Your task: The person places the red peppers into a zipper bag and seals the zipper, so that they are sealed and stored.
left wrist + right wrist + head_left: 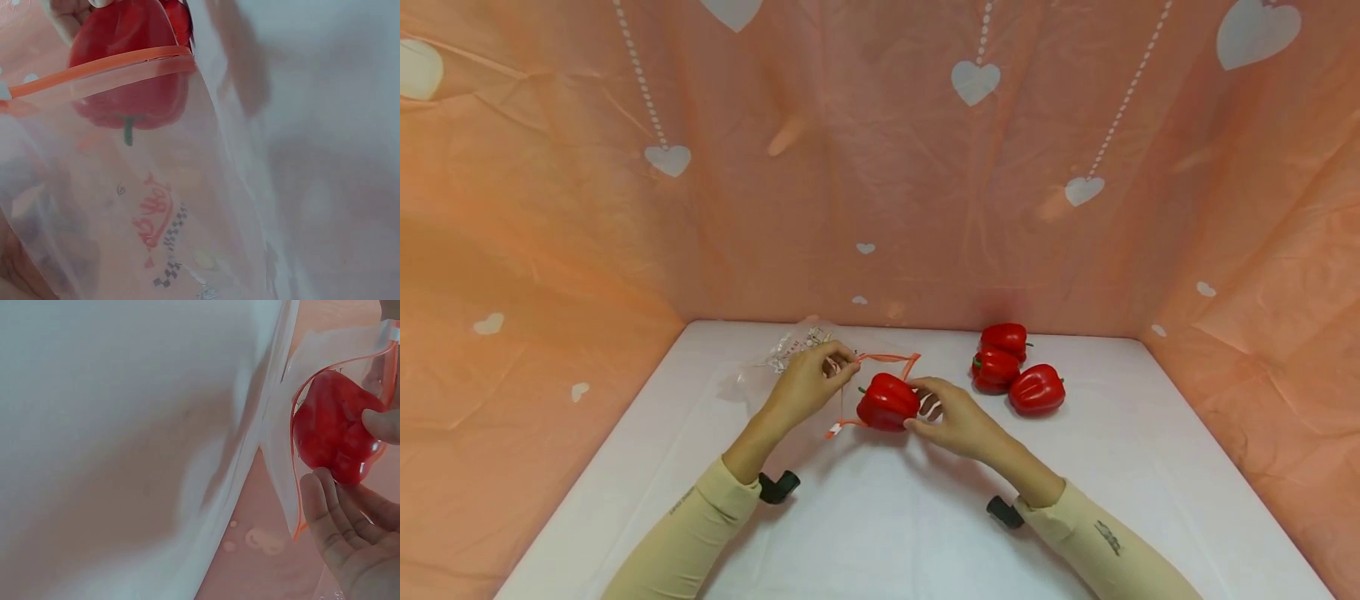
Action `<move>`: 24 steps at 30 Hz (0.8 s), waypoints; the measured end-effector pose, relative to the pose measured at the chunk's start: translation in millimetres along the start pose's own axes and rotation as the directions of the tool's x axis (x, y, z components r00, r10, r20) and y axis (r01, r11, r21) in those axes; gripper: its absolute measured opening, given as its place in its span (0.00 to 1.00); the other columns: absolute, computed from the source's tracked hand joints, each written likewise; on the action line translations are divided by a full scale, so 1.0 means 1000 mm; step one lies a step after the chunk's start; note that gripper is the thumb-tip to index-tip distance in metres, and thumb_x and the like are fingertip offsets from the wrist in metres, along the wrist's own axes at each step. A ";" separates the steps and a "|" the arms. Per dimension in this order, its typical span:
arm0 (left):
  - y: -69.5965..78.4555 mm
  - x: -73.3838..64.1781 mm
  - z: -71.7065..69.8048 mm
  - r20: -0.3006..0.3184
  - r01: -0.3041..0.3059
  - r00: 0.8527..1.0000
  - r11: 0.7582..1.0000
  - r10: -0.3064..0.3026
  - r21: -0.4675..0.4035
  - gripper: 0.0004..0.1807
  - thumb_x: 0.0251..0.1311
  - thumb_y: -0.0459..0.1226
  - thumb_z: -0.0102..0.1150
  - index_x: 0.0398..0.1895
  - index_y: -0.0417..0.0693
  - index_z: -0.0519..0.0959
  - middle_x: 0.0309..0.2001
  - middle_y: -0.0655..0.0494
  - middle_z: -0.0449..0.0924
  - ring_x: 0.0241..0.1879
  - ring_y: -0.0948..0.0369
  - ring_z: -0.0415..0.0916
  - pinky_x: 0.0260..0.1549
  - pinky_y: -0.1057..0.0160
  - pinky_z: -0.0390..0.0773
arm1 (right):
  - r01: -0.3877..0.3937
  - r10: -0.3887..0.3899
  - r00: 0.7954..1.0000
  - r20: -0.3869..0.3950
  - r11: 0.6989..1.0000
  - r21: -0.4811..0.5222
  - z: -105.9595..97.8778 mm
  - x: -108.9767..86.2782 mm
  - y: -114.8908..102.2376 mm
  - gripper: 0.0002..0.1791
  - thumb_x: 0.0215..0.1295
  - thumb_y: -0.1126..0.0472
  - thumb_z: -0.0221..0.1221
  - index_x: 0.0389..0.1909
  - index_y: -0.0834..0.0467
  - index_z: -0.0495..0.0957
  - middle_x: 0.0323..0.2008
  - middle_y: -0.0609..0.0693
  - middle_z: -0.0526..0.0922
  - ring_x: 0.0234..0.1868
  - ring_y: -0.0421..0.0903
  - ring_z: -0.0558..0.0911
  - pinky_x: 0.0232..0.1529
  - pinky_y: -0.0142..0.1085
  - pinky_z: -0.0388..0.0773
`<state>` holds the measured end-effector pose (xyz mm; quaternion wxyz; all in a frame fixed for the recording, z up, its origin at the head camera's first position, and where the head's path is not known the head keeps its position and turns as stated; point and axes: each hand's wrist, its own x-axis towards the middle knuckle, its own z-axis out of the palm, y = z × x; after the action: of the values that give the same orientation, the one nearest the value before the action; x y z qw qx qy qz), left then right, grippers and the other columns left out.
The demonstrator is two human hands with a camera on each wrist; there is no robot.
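A clear plastic zip bag with an orange seal (886, 358) is held up, its mouth spread apart. My left hand (808, 382) pinches the bag's rim between thumb and fingers. A red bell pepper (887, 403) sits in the mouth, gripped at its bottom end by the thumb and fingers of my right hand (957, 418). Through the film in the left wrist view, the stem end of the pepper (131, 109) points down into the bag (187, 162). The right wrist view shows the lobed bottom of the pepper (337, 434) framed by the orange seal.
Three more red bell peppers, one at the back (1004, 340), one in the middle (996, 370) and one in front (1037, 390), lie grouped on the white table (880, 533) at right. Behind hangs an orange curtain (910, 200) with white hearts.
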<state>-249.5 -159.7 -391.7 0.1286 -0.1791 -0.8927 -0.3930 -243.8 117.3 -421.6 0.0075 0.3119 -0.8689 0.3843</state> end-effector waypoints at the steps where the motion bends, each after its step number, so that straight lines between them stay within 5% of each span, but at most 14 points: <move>1: 0.000 0.000 0.000 -0.002 0.001 1.000 1.000 -0.001 -0.003 0.04 0.70 0.37 0.71 0.44 0.49 0.87 0.35 0.59 0.87 0.35 0.60 0.79 0.35 0.62 0.80 | -0.007 0.007 1.000 0.000 1.000 0.006 0.001 0.001 0.000 0.31 0.65 0.63 0.74 0.66 0.68 0.77 0.46 0.56 0.87 0.44 0.53 0.86 0.48 0.51 0.87; 13: -0.002 0.001 -0.001 0.000 0.016 1.000 0.999 -0.016 -0.034 0.05 0.70 0.37 0.71 0.46 0.49 0.87 0.37 0.56 0.88 0.37 0.57 0.81 0.35 0.60 0.82 | -0.109 0.112 0.993 -0.033 0.990 0.092 0.012 0.015 -0.003 0.31 0.65 0.62 0.74 0.67 0.68 0.77 0.46 0.57 0.87 0.41 0.47 0.86 0.44 0.37 0.86; 24: -0.001 0.001 -0.001 0.005 0.026 1.000 0.999 -0.025 -0.046 0.06 0.71 0.38 0.71 0.47 0.49 0.87 0.38 0.56 0.88 0.37 0.57 0.81 0.37 0.59 0.83 | -0.181 0.198 0.978 -0.073 0.966 0.185 0.025 0.025 -0.004 0.30 0.64 0.61 0.76 0.63 0.68 0.78 0.44 0.56 0.88 0.43 0.49 0.87 0.44 0.40 0.87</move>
<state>-250.4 -161.1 -391.7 0.1175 -0.1715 -0.8859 -0.4148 -256.4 85.6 -430.2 -0.0178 0.2090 -0.8558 0.4729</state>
